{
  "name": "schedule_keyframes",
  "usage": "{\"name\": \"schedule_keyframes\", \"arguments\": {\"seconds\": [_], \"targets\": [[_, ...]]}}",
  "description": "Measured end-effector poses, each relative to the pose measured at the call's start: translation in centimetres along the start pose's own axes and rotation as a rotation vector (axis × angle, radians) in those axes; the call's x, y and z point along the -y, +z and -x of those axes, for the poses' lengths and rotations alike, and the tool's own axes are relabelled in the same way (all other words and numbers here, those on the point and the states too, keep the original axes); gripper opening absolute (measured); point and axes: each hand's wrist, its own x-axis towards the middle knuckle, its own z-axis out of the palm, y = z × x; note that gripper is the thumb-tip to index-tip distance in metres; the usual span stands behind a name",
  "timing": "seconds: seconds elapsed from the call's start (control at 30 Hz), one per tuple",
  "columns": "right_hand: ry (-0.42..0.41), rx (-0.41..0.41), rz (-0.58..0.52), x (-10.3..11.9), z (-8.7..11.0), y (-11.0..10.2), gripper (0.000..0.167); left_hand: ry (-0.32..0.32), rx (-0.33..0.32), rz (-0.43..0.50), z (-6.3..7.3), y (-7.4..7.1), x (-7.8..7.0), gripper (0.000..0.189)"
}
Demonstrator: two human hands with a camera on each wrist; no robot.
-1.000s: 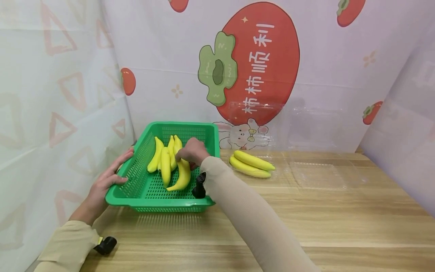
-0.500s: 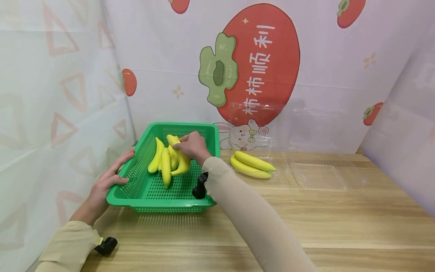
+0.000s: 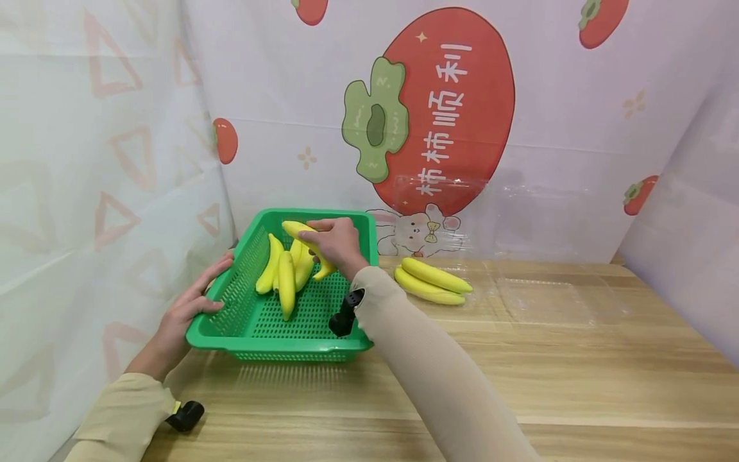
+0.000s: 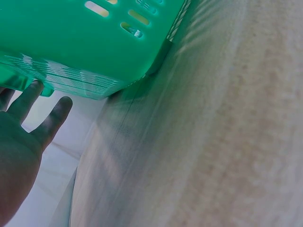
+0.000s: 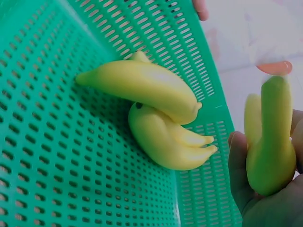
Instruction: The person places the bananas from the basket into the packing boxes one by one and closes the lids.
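Observation:
A green slotted basket (image 3: 283,344) stands tilted toward me on the wooden table. My left hand (image 3: 185,314) grips its left rim, thumb inside and fingers outside; in the left wrist view some fingers reach under the rim. My right hand (image 3: 340,242) holds a pair of yellow bananas (image 3: 300,230) over the basket's right back part. In the right wrist view these held bananas (image 5: 271,161) are between thumb and fingers, one partly behind the other. Several more bananas (image 3: 287,282) lie inside the basket, overlapping, toward its left side.
Two bananas (image 3: 433,279) lie side by side right of the basket. Clear plastic clamshell boxes (image 3: 543,298) with raised lids stand behind and beside them. A printed cloth wall (image 3: 554,115) closes the back; another cloth (image 3: 156,173) hangs close on the left.
My right hand has lifted the bananas off the basket's floor, away from the others, tipping them and moving slightly right. My left hand stays on the rim.

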Motion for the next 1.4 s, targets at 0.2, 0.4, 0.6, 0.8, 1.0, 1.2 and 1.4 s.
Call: {"name": "schedule_keyframes", "arguments": {"seconds": [0.2, 0.4, 0.6, 0.8, 1.0, 1.2, 1.4], "targets": [[0.055, 0.021, -0.129, -0.08, 0.14, -0.32, 0.037, 0.000, -0.005, 0.012, 0.01, 0.05, 0.12, 0.075], [0.061, 0.032, -0.145, 0.00, 0.00, -0.35, 0.038, 0.008, -0.003, 0.014, 0.00, 0.12, 0.09, 0.074], [0.038, 0.012, -0.146, 0.01, -0.09, -0.30, 0.037, -0.004, -0.005, -0.012, 0.01, 0.14, -0.11, 0.074], [0.035, 0.017, -0.134, -0.02, -0.11, -0.32, 0.039, -0.006, 0.000, -0.008, 0.00, 0.04, -0.08, 0.074], [0.055, 0.018, -0.135, 0.22, -0.06, -0.28, 0.041, -0.008, 0.001, 0.003, 0.03, 0.01, -0.07, 0.074], [0.053, 0.017, -0.131, 0.46, 0.17, -0.31, 0.041, -0.006, 0.004, 0.002, 0.13, -0.01, -0.03, 0.074], [0.034, 0.017, -0.124, 0.63, 0.33, -0.44, 0.041, -0.006, -0.004, -0.007, 0.11, -0.05, -0.01, 0.074]]}}
